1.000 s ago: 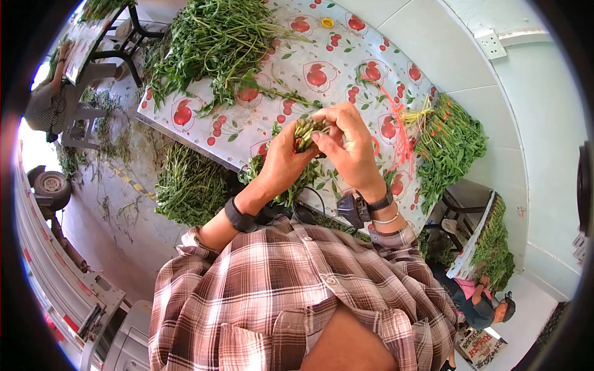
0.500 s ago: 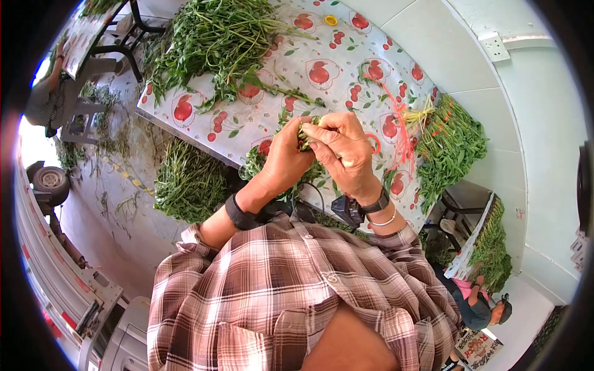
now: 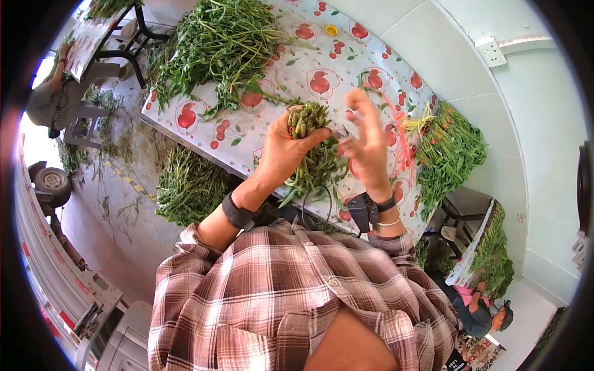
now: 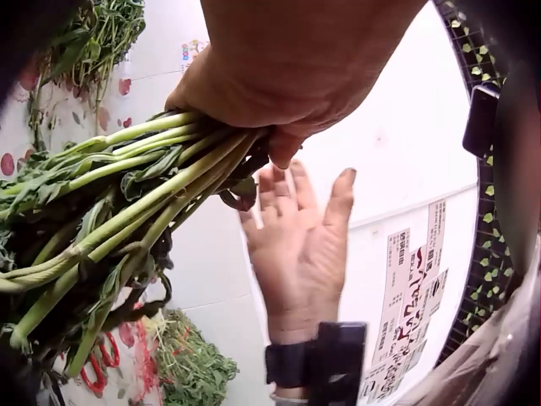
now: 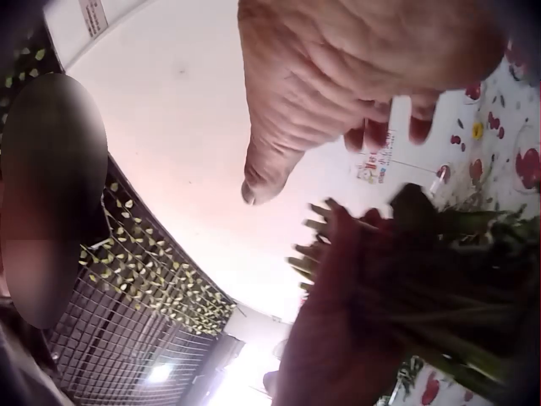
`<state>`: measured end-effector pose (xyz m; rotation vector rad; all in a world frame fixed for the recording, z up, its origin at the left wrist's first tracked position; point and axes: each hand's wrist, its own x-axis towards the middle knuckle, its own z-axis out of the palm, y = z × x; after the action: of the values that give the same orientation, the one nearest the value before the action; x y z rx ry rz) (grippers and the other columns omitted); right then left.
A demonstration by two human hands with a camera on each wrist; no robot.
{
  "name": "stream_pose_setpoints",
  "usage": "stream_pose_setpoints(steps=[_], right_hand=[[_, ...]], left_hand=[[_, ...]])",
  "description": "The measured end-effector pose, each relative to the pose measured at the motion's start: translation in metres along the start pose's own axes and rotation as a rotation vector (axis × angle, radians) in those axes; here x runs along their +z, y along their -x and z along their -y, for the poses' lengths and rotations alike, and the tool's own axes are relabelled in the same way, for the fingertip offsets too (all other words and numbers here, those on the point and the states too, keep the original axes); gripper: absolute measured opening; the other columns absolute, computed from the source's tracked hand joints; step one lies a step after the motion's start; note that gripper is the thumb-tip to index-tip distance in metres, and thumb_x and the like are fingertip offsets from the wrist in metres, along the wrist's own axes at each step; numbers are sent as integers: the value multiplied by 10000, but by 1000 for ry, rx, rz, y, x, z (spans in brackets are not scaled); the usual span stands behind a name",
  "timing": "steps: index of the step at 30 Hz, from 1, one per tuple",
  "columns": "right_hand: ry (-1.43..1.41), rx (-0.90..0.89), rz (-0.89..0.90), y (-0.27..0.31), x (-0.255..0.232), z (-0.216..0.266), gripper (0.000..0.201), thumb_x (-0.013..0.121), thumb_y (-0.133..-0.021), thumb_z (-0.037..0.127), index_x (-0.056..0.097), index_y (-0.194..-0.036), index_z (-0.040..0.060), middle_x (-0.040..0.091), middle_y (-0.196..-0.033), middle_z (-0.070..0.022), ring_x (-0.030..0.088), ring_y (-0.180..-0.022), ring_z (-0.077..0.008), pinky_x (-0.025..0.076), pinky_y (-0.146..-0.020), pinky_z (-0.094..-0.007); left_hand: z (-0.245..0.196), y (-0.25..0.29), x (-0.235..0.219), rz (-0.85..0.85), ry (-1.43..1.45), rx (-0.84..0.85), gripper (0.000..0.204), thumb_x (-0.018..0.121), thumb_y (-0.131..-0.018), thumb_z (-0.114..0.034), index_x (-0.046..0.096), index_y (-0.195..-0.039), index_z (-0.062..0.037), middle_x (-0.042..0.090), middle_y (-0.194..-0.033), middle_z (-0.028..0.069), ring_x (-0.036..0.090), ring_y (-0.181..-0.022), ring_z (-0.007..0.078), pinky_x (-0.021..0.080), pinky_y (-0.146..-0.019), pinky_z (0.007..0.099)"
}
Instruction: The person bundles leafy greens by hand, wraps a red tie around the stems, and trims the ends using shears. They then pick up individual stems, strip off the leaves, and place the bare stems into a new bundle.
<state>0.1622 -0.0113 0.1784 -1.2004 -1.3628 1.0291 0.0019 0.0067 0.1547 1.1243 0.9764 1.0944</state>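
In the head view my left hand (image 3: 281, 151) grips a bundle of green leafy stems (image 3: 309, 120), its cut ends facing up and its leaves hanging below. A bit of red shows by the fingers. In the left wrist view the long stems (image 4: 127, 203) run out of that fist. My right hand (image 3: 369, 145) is off the bundle, to its right, blurred, fingers apart and partly bent; the left wrist view shows this hand (image 4: 300, 245) with its palm bare. The right wrist view has the right hand (image 5: 355, 76) above the stem ends (image 5: 317, 237).
A large heap of greens (image 3: 223, 43) lies on the cherry-patterned tablecloth (image 3: 297, 74). Red ties (image 3: 402, 136) and a tied pile (image 3: 451, 145) are at the right, a yellow ring (image 3: 331, 29) at the back. More greens (image 3: 189, 185) stand beyond the left edge. Two other people are in view.
My right hand has let go of the bundle's top and moved away to the right. The left hand has turned slightly, and the stem ends and hanging leaves now show more.
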Motion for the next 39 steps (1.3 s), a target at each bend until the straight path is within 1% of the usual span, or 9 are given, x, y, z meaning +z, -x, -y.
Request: stream_pose_setpoints(steps=[4,11,15,19,23,29,31,34,39], right_hand=[[127,129,323,14,17,-21,751,802,-637,246,440,-1255,22,521,-1189,-83,491,-1089,-174,385,-936,-334],[-171,341,286,10,18,-34,418,732,-641,97,575,-1023,27,627,-887,-23,565,-816,-85,475,-740,-272],[-235,347,199,17,11,-41,382,731,-668,132,591,-1010,32,623,-854,-12,570,-791,-93,468,-715,-265],[-320,372,281,12,10,-32,333,734,-681,160,610,-961,32,626,-821,-3,568,-746,-76,467,-705,-250],[-235,360,262,17,10,-39,330,738,-675,170,611,-950,39,625,-809,-2,565,-733,-87,465,-691,-259],[-70,298,272,17,6,-41,335,740,-657,169,612,-940,44,624,-790,-13,567,-721,-108,460,-683,-275],[-34,242,273,17,7,-33,354,730,-659,167,603,-964,39,624,-821,-11,562,-748,-99,459,-699,-268],[-142,325,304,21,7,-35,372,716,-668,154,588,-994,31,626,-877,-13,559,-802,-95,457,-735,-263],[-172,354,373,20,4,-22,398,699,-677,134,574,-1040,26,627,-931,-16,559,-852,-103,452,-788,-270]], left_hand=[[-9,-2,11,12,211,-17,284,756,-745,-115,598,-956,-10,631,-844,-16,545,-743,59,475,-688,235],[-11,3,12,90,-116,26,540,761,-696,-162,519,-1147,10,586,-1025,97,559,-954,171,445,-856,319],[-11,3,-4,89,-171,142,568,756,-715,-101,490,-1204,17,589,-1097,54,557,-982,163,441,-886,297],[-13,4,-11,64,120,-21,339,723,-783,-154,572,-1045,0,612,-919,41,590,-791,88,505,-645,228],[-22,4,-11,93,64,-100,236,699,-805,-108,594,-986,1,606,-863,6,575,-769,68,473,-725,207],[-23,6,-8,-5,-172,68,124,688,-774,-66,625,-862,-5,635,-788,28,588,-718,77,484,-644,234],[-23,5,-9,10,-333,297,94,674,-766,-42,613,-833,-15,625,-773,15,575,-724,74,474,-664,238],[-20,5,-11,47,-305,363,92,670,-790,-48,605,-842,-8,606,-802,5,554,-738,76,457,-682,228],[-13,7,-11,100,193,11,92,669,-800,-58,596,-841,-21,582,-784,-10,530,-699,61,434,-623,214]])
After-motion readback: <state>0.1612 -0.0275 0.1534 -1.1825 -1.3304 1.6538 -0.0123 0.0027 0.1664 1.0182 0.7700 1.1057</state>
